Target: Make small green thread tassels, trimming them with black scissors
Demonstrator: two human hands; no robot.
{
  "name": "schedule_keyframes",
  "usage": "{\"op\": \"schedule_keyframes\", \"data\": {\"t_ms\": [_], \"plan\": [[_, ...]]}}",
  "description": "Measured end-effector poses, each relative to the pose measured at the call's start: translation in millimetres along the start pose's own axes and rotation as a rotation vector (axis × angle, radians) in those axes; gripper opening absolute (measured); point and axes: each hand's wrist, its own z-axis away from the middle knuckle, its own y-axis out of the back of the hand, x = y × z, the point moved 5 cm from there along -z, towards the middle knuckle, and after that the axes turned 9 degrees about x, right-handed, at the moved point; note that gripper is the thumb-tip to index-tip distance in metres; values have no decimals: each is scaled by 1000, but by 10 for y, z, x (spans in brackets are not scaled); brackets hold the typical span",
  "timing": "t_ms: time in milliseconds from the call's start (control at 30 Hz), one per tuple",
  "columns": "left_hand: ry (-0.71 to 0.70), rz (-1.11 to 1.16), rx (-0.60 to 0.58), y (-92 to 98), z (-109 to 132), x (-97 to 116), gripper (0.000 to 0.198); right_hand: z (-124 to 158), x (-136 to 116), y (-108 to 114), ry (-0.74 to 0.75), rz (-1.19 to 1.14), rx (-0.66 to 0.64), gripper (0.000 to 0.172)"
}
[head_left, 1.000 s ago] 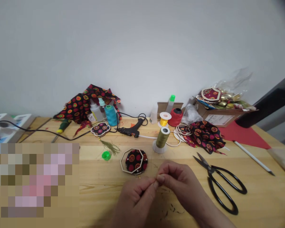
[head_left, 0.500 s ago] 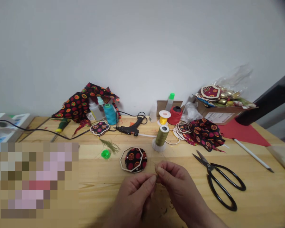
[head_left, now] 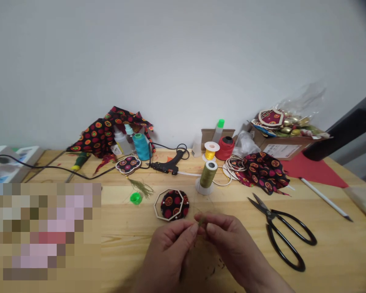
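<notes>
Low in the middle, my left hand (head_left: 173, 252) pinches a small bundle of olive-green thread (head_left: 201, 222) between thumb and fingertips. Close against it, my right hand (head_left: 230, 240) has its thumb and fingers pressed together on the same thread. Most of the bundle is hidden by the fingers. Behind the hands stands a spool of olive-green thread (head_left: 208, 175), with a faint strand trailing down from it. A fabric-covered round piece (head_left: 172, 205) lies just beyond my left hand, a pale octagonal frame (head_left: 157, 211) resting over it.
Black-handled scissors (head_left: 270, 215) lie open to the right, a white pencil (head_left: 325, 198) beyond them. Behind are a hot glue gun (head_left: 167, 165), a red thread spool (head_left: 225, 148), patterned fabric (head_left: 264, 171) and a cardboard box (head_left: 288, 147). A green cap (head_left: 136, 198) and tasselled ornament (head_left: 128, 165) lie left.
My right fingertips have shifted slightly down and right, opening a small gap between the hands. More of the olive-green thread shows there. The objects on the table have stayed put.
</notes>
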Motion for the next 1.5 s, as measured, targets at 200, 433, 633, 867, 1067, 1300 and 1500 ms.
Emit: {"op": "schedule_keyframes", "data": {"t_ms": [200, 433, 633, 867, 1067, 1300, 1500], "plan": [[-30, -116, 16, -13, 62, 75, 28, 16, -42, -47, -27, -14, 26, 25], [-77, -255, -37, -35, 78, 112, 25, 7, -131, -54, 65, 74, 31, 12], [-55, -236, -140, -29, 42, 59, 32, 56, -330, -91, 246, 286, 86, 13], [97, -34, -171, -75, 36, 18, 25, 132, -519, -152, 479, 541, 71, 13], [-124, -127, -141, -67, 51, 193, 18, 189, -565, -228, 530, 530, 18, 15], [-308, -21, 20, 48, 42, 347, 7, 201, -617, -225, 544, 399, -51, 26], [-304, 98, 54, 56, 47, 370, 8, 203, -405, -336, 415, 307, -213, 28]]}}
